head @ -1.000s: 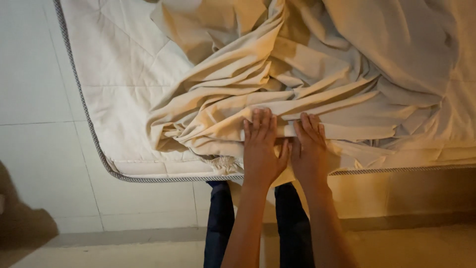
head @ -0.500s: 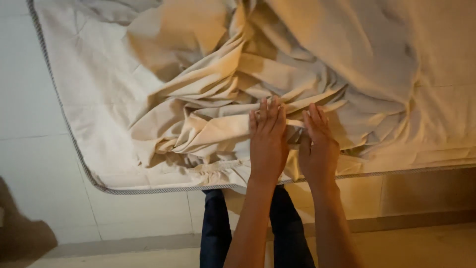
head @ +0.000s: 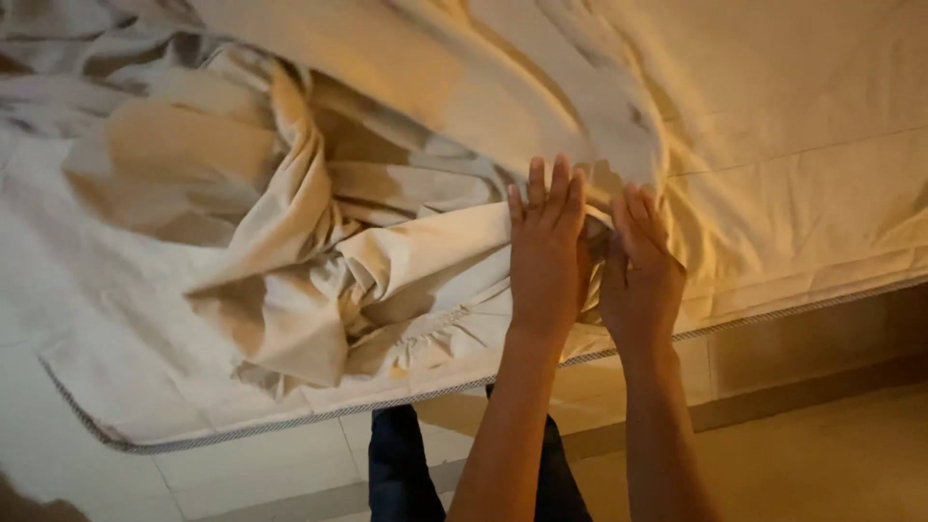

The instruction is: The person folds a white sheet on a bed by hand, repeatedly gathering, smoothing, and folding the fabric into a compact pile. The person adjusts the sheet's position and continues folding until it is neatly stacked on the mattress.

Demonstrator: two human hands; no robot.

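A crumpled beige bed sheet [head: 319, 261] lies bunched on a pale mattress [head: 793, 222] with a piped edge. My left hand [head: 546, 256] lies on the sheet near the mattress's front edge, fingers stretched out and close together, thumb tucked out of sight under a fold. Right beside it, my right hand [head: 640, 275] holds the same fold, its fingertips reaching under a raised layer of the sheet. The two hands almost touch.
The mattress's piped front edge [head: 290, 420] runs from lower left to right. Below it are a pale tiled floor [head: 242, 474] and my legs in dark trousers [head: 396, 464]. A low beige base or wall strip [head: 812, 358] shows at right.
The view has moved closer and to the right. Both hands have pushed further onto the mattress with the sheet, and a large part of the sheet now rises above them.
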